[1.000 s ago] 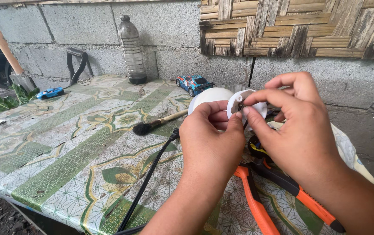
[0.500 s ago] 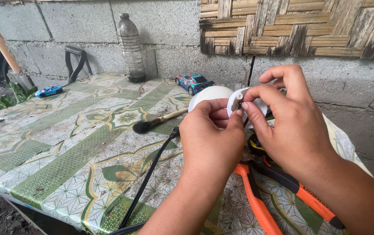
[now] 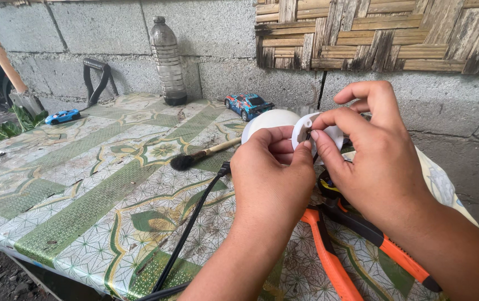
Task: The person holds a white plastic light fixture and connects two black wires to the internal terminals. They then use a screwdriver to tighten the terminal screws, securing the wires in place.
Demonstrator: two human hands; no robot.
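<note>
Head view: round white part [image 3: 312, 134] (pinched)

A single head-mounted camera looks forward and downward from the person's own position, close above the hands [image 3: 328, 167], which fill the centre and lower right of the frame. The worktop [image 3: 83, 184] extends to the left edge. A block wall [image 3: 217, 50] crosses the upper frame, facing the camera.

a clear plastic bottle [image 3: 168, 58] stands against the block wall; it bears no label.
</note>
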